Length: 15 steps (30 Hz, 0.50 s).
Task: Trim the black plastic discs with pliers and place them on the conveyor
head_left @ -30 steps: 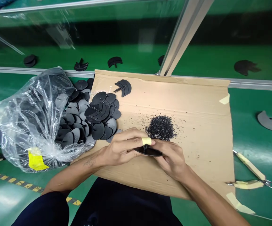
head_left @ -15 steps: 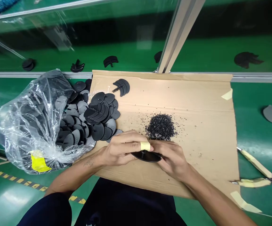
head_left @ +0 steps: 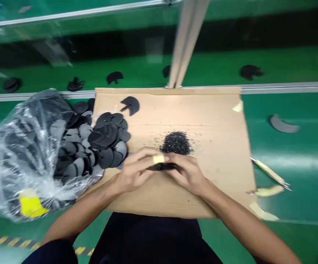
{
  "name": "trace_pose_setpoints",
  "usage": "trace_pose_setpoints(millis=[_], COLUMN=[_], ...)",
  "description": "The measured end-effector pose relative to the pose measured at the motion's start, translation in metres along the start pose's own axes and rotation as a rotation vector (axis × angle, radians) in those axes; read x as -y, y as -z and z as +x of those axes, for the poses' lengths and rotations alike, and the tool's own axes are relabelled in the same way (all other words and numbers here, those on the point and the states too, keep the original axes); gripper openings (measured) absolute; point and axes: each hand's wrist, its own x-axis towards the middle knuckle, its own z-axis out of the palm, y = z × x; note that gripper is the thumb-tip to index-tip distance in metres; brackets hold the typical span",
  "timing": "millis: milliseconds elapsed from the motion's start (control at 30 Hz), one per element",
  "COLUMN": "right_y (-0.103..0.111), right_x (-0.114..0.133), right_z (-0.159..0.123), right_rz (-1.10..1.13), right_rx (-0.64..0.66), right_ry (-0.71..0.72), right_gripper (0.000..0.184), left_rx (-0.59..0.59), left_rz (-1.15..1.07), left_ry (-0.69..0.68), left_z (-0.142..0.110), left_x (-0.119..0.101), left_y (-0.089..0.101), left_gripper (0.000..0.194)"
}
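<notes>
You hold one black disc (head_left: 163,167) edge-on between both hands, just above the cardboard sheet (head_left: 203,121). Your left hand (head_left: 137,169) pinches its near-left rim, a taped fingertip (head_left: 158,159) pressing on top; your right hand (head_left: 188,173) grips the other side, so the part seems steadied from both ends. It sits just in front of the pile of black shavings (head_left: 176,143), seemingly so that trimmings land on the cardboard. The heap of discs (head_left: 101,141) spills from the clear plastic bag (head_left: 24,154) at your left, within easy reach. A taped hand tool (head_left: 269,183) lies on the green tabletop (head_left: 299,161) to your right, untouched.
</notes>
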Motion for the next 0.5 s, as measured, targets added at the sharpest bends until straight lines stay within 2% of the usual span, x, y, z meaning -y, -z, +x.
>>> trace_pose_setpoints(millis=[67, 133, 233, 267, 300, 333, 367, 500], right_y=[0.011, 0.028, 0.058, 0.067, 0.076, 0.085, 0.094, 0.131], right_x=[0.007, 0.015, 0.029, 0.033, 0.035, 0.036, 0.035, 0.029], right_z=[-0.009, -0.033, -0.090, -0.110, -0.127, -0.140, -0.150, -0.160], right_rz=[-0.178, -0.446, -0.892, -1.015, -1.113, -1.189, -1.204, -1.180], right_rx=[-0.042, -0.142, -0.345, -0.387, -0.376, -0.345, -0.335, -0.306], right_ry=[-0.066, -0.208, -0.532, -0.657, -0.773, -0.873, -0.907, -0.933], right_gripper=[0.016, 0.021, 0.023, 0.026, 0.029, 0.032, 0.032, 0.029], left_rx=[-0.057, -0.110, -0.129, -0.119, -0.106, -0.091, -0.077, -0.067], left_rz=[0.080, 0.154, 0.167, 0.151, 0.135, 0.123, 0.116, 0.097], left_ry=[0.040, 0.065, 0.077, 0.077, 0.076, 0.075, 0.071, 0.040], left_z=[-0.005, -0.009, -0.011, -0.011, -0.011, -0.010, -0.010, -0.010], left_x=[0.000, 0.002, 0.003, 0.002, 0.001, 0.000, -0.001, 0.001], left_y=[0.000, -0.002, -0.005, -0.006, -0.006, -0.007, -0.007, -0.009], left_gripper=[0.033, 0.036, 0.032, 0.029, 0.025, 0.022, 0.020, 0.017])
